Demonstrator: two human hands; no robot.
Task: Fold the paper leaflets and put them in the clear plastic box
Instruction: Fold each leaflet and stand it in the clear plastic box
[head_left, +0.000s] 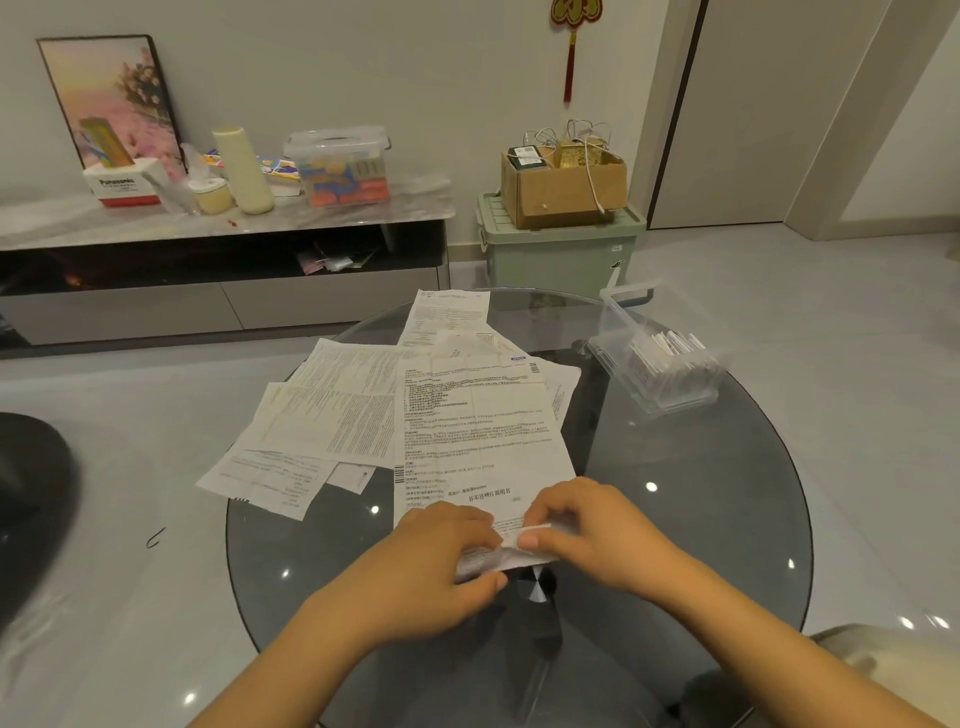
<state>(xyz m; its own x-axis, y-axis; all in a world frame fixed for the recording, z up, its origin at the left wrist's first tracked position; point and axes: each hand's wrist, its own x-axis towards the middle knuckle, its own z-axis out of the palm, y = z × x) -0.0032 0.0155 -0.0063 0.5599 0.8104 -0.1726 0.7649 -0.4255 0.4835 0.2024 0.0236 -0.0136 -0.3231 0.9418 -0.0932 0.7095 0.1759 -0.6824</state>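
Together, the left hand (447, 545) and the right hand (582, 525) pinch a narrow folded leaflet (511, 551) near the near edge of the round glass table (727, 519), its long axis running left to right between them. Just beyond the fingers lies the large unfolded leaflet (478, 431), heading a loose spread of other sheets (322, 415) toward the left edge. At the far right edge stands the clear plastic box (654, 358), already holding folded papers; the right hand is nearer, with bare glass between.
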